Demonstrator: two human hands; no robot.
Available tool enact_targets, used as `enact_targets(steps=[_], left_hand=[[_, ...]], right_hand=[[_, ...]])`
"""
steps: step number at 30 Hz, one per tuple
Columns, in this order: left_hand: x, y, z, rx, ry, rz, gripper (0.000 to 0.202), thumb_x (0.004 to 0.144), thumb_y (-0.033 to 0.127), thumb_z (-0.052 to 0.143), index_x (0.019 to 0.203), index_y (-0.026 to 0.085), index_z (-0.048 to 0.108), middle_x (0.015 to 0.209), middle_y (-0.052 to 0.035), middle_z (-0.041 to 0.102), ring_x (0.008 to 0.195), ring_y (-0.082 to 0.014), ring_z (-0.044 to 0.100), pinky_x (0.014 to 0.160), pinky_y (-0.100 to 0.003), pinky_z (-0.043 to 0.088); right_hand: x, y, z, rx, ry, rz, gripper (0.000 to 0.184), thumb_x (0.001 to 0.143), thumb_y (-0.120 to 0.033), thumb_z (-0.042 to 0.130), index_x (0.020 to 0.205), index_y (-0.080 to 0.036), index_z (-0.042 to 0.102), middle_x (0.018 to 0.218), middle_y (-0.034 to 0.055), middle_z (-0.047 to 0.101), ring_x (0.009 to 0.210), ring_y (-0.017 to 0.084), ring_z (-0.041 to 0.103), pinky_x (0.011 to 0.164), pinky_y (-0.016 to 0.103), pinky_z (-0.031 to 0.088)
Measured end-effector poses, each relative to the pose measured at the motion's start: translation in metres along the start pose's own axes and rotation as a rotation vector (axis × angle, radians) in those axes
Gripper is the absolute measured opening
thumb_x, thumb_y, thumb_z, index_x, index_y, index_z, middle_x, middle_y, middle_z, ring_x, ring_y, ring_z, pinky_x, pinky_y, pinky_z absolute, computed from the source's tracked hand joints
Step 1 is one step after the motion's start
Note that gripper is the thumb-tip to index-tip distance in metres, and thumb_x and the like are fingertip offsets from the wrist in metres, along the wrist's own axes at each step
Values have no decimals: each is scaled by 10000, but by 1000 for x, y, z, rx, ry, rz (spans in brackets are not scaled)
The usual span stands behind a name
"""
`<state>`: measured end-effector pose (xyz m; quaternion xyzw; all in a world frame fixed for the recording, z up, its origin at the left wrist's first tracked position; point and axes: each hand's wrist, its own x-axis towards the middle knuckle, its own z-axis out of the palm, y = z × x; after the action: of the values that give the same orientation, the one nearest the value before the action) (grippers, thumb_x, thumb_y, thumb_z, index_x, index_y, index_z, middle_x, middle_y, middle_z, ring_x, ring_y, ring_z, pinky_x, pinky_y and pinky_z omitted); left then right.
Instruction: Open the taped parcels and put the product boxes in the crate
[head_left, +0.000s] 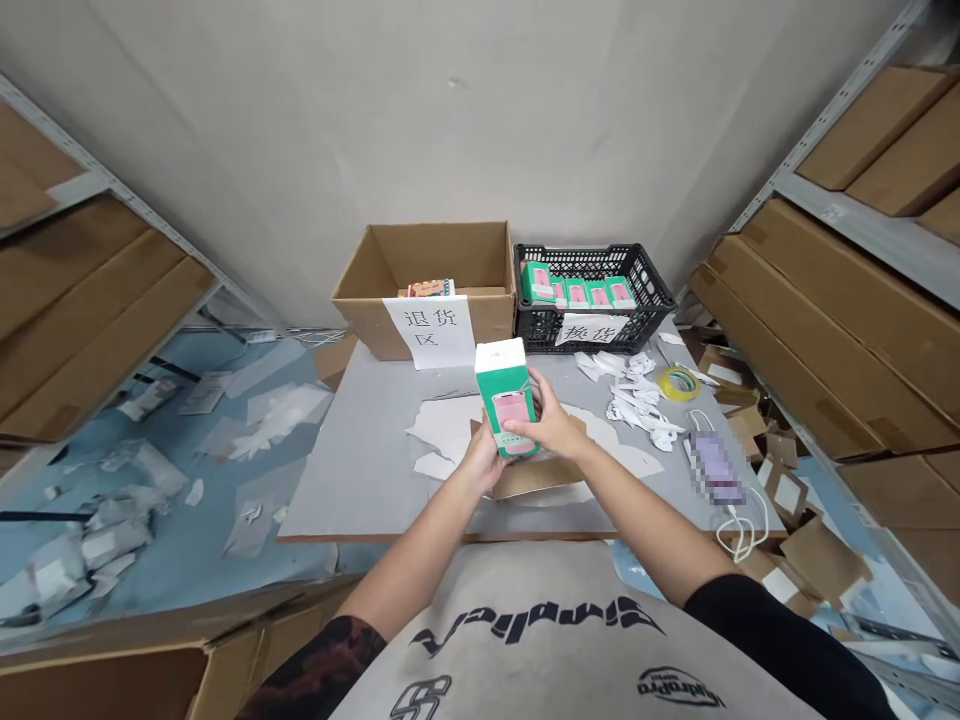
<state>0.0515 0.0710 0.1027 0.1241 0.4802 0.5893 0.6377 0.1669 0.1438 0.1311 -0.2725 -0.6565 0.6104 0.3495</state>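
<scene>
A green and white product box [506,385] with a pink picture on its front is held up in both hands, tilted, over the table. My left hand [484,458] grips its lower left side and bottom. At its right side, my right hand [551,420] has the thumb across the front and the fingers behind. Beneath the hands lies a brown cardboard piece [540,478], partly hidden, on torn white wrapping [442,425].
On the table [345,450], a cardboard carton [352,318] with a paper sign stands beside a black crate [652,290] of similar green boxes. Crumpled paper [637,400], yellow tape [679,383] and a phone [716,465] with a white cable lie at right. Shelves of cartons flank both sides.
</scene>
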Motion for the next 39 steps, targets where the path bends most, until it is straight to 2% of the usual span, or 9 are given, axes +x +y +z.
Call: enact_targets(steps=[6, 9, 12, 18, 23, 27, 30, 34, 39], left_hand=[[-5, 21, -10, 223, -70, 187, 606, 843, 661, 529, 1259, 224, 585, 1321, -118, 591, 1175, -268, 587, 907, -363, 513], [-11, 35, -15, 410, -164, 317, 724, 754, 530, 724, 1376, 263, 466, 1403, -117, 518, 1234, -272, 546, 976, -370, 476], [-13, 36, -11, 490, -252, 382, 797, 646, 374, 839, 1338, 230, 469, 1292, -122, 595, 1160, -278, 586, 976, -398, 472], [-17, 25, -7, 586, -48, 528, 640, 548, 288, 871, 1111, 218, 574, 1093, -81, 668, 1018, -278, 611, 930, -404, 466], [-22, 25, -15, 767, 72, 616, 676, 521, 285, 863, 1128, 251, 566, 1067, -74, 663, 1023, -312, 589, 958, -440, 435], [-16, 17, -22, 974, 92, 818, 655, 580, 253, 813, 1182, 230, 558, 1225, -139, 607, 1204, -373, 516, 1078, -503, 338], [-12, 11, -26, 1062, 49, 965, 520, 677, 259, 739, 1167, 212, 572, 1306, -166, 567, 1298, -372, 457, 1133, -530, 269], [-8, 8, -34, 1109, 70, 994, 489, 710, 259, 693, 1181, 211, 571, 1313, -172, 566, 1309, -373, 452, 1135, -558, 265], [-4, 9, -45, 1089, 113, 959, 499, 658, 226, 705, 1145, 216, 597, 1290, -160, 583, 1300, -370, 466, 1135, -546, 289]], right_hand=[[-23, 28, 2, 349, 174, 184, 707, 660, -410, 820, 1287, -285, 520, 1214, 50, 656, 1064, 255, 640, 874, 389, 550], [-29, 32, -2, 422, 166, 248, 641, 629, -405, 842, 1197, -250, 590, 1127, 61, 696, 990, 266, 670, 823, 394, 565], [-35, 36, -1, 395, 158, 215, 688, 590, -388, 867, 1202, -234, 594, 1111, 68, 696, 990, 266, 663, 821, 394, 565], [-39, 43, -6, 175, 43, 150, 707, 596, -399, 857, 1225, -243, 576, 1161, 69, 655, 964, 240, 645, 809, 412, 572], [-32, 0, -32, -66, -136, 10, 770, 692, -435, 799, 1363, -241, 474, 1302, 127, 571, 1136, 270, 594, 972, 474, 492], [-33, -70, -37, -500, 5, -311, 685, 808, -419, 692, 1424, -295, 420, 1445, 107, 430, 1307, 293, 445, 1063, 512, 406], [-39, -102, -24, -849, 8, -428, 530, 812, -380, 685, 1311, -267, 549, 1335, 112, 515, 1229, 308, 492, 1040, 527, 415], [-49, -96, -8, -962, 46, -531, 328, 833, -302, 652, 1156, -253, 625, 1151, 105, 607, 1087, 291, 567, 946, 500, 480], [-53, -74, -4, -927, 105, -621, 298, 799, -196, 630, 1089, -269, 630, 1078, 90, 600, 1090, 285, 562, 938, 489, 484]])
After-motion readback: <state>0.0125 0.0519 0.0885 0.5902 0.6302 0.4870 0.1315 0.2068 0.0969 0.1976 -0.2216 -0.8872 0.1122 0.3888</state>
